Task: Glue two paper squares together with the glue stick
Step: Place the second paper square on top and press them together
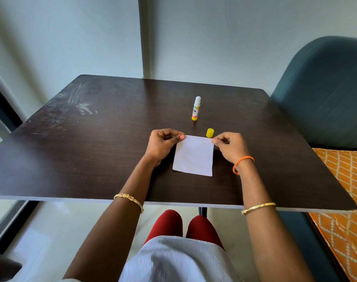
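Note:
A white paper square (193,155) lies on the dark table (92,149) in front of me. My left hand (163,142) pinches its far left corner between thumb and fingers. Its far right corner is pinched by my right hand (229,146). I cannot tell whether a second square lies under it. The glue stick (196,108) stands upright and uncapped farther back, its white tip showing. Its yellow cap (210,132) stands on the table just behind the paper's far edge, between my hands.
A dark teal chair (319,94) stands at the table's right side. An orange patterned cloth (344,200) lies low on the right. A pale wall rises behind the table. My knees in red show under the table's near edge.

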